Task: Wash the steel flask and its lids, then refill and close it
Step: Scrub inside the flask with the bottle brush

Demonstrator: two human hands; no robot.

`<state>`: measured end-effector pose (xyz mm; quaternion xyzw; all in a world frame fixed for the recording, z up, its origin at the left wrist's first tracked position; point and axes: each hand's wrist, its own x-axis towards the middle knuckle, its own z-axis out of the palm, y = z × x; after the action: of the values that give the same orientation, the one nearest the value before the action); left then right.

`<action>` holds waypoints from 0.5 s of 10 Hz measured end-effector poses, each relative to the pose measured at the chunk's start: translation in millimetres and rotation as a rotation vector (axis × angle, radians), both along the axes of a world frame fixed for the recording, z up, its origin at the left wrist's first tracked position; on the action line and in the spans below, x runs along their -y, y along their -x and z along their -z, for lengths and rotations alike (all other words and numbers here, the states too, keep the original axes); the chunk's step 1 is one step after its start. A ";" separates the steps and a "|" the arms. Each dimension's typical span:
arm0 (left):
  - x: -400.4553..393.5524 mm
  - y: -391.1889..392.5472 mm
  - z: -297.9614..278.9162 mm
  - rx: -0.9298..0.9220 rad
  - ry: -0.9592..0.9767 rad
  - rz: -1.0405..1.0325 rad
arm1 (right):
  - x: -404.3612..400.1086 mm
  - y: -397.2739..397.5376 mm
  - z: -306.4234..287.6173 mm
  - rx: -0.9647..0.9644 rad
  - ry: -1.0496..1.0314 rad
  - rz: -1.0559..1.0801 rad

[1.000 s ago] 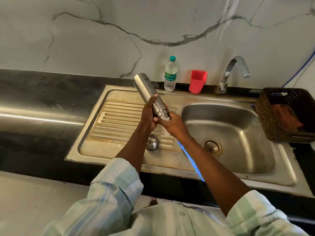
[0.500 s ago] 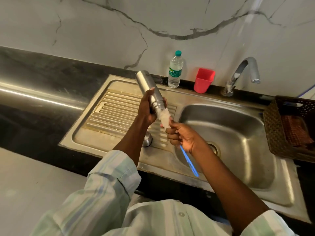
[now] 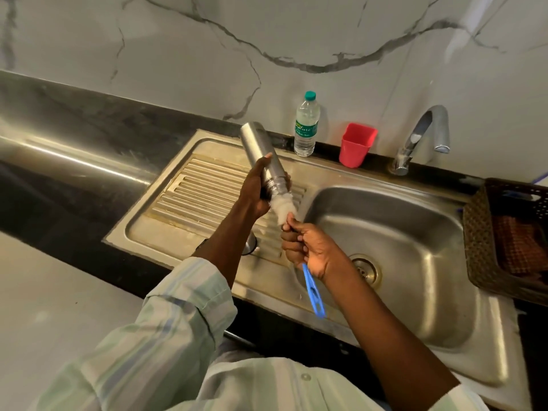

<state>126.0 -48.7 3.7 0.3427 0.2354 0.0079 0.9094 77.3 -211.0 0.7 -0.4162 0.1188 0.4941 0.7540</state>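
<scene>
My left hand (image 3: 255, 188) grips the steel flask (image 3: 258, 149) near its threaded neck, above the drainboard. The flask tilts with its mouth down toward me and its base up toward the wall. My right hand (image 3: 308, 250) grips the bottle brush by its blue handle (image 3: 313, 292). The white soapy bristles (image 3: 283, 207) stick out of the flask's mouth. A steel lid (image 3: 250, 247) lies on the drainboard, mostly hidden behind my left forearm.
The steel sink basin (image 3: 400, 232) with its drain (image 3: 365, 268) lies to the right, the tap (image 3: 424, 134) behind it. A plastic water bottle (image 3: 306, 124) and a red cup (image 3: 356, 145) stand by the wall. A brown basket (image 3: 510, 232) holds a cloth.
My right hand has pulled the brush back out of the flask, so the white bristles show. The view has shifted left and nearer.
</scene>
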 end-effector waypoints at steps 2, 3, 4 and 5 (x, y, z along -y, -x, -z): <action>23.8 -20.1 7.1 -0.068 -0.176 -0.172 | 0.3 -0.9 8.8 1.382 1.353 -0.146; 31.2 -23.9 9.6 -0.061 -0.209 -0.107 | -1.5 -6.4 13.4 1.493 1.416 -0.147; 26.6 -22.5 9.0 -0.034 -0.227 0.018 | -1.7 -19.2 7.7 0.880 0.873 0.037; 23.0 -19.3 1.3 -0.010 -0.079 0.114 | 10.3 -30.7 -6.3 -0.039 0.020 0.175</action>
<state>145.3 -71.7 2.4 0.3913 0.2194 -0.0362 0.8930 107.9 -221.3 7.0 -0.4021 0.1744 0.4330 0.7877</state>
